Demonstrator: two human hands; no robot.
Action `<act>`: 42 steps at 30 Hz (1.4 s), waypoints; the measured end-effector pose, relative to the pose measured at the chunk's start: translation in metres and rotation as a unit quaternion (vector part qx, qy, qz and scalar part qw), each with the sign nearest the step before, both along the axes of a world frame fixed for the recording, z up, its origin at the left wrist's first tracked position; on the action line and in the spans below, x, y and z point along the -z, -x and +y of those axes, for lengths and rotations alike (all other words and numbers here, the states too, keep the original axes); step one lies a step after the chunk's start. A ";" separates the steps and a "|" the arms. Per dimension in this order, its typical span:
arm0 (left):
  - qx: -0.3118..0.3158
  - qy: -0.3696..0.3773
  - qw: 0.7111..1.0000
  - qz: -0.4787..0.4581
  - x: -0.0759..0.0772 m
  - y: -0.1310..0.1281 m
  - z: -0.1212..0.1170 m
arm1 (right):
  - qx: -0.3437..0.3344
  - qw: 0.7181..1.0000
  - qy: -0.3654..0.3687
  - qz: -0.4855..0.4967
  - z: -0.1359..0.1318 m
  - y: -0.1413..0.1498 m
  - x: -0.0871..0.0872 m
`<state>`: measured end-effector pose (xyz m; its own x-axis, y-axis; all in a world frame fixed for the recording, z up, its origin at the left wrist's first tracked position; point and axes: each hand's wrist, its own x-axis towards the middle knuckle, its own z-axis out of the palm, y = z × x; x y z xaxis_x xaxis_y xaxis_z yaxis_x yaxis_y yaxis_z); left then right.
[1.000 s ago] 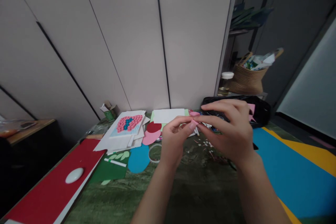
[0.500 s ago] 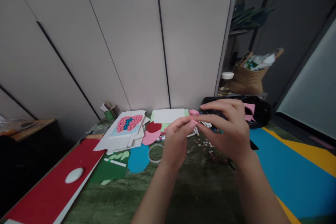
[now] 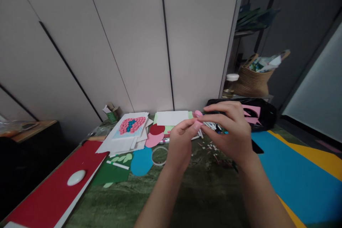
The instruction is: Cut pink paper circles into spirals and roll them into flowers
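Observation:
Over the middle of the table, my two hands meet at the fingertips around a small piece of pink paper (image 3: 198, 114), curled and partly hidden by the fingers. My left hand (image 3: 181, 142) pinches it between thumb and index finger. From the other side, my right hand (image 3: 231, 131) closes its thumb and index finger on the same paper, while its other fingers are raised. Tiny paper scraps (image 3: 210, 148) lie on the table just below and beyond my hands. A roll of clear tape (image 3: 159, 164) is left of my left wrist.
At the left lie a picture with pink and blue paper rolls (image 3: 132, 126), a red sheet (image 3: 50, 185) bearing a white mouse (image 3: 76, 177), and a glue-stick-like white tube (image 3: 117, 165). Blue card (image 3: 296, 178) spreads right. A black bag (image 3: 263, 114) and woven basket (image 3: 252, 80) stand behind.
The pink paper shows a little more beyond my fingertips. My right hand has shifted very slightly left; both hands keep their pinch.

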<state>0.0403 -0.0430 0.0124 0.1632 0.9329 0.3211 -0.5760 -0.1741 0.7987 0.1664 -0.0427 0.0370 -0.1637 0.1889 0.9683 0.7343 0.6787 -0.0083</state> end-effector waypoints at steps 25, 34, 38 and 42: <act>-0.150 -0.076 0.979 0.113 0.000 0.008 -0.001 | 0.092 0.988 -0.104 -0.070 -0.004 0.001 0.004; -0.252 -0.129 0.934 0.217 -0.009 0.013 -0.006 | 0.099 0.984 -0.128 -0.072 -0.004 0.005 0.007; -0.281 -0.159 0.917 0.232 -0.011 0.015 -0.010 | 0.096 0.983 -0.146 -0.053 -0.002 0.007 0.011; -0.276 -0.155 0.920 0.232 -0.011 0.016 -0.011 | 0.089 0.985 -0.145 -0.041 0.001 0.009 0.013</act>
<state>0.0241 -0.0542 0.0233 -0.1223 0.7897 0.6012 0.0588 -0.5989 0.7987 0.1574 -0.0417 0.0241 -0.2328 -0.0599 0.9707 0.8322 0.5042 0.2307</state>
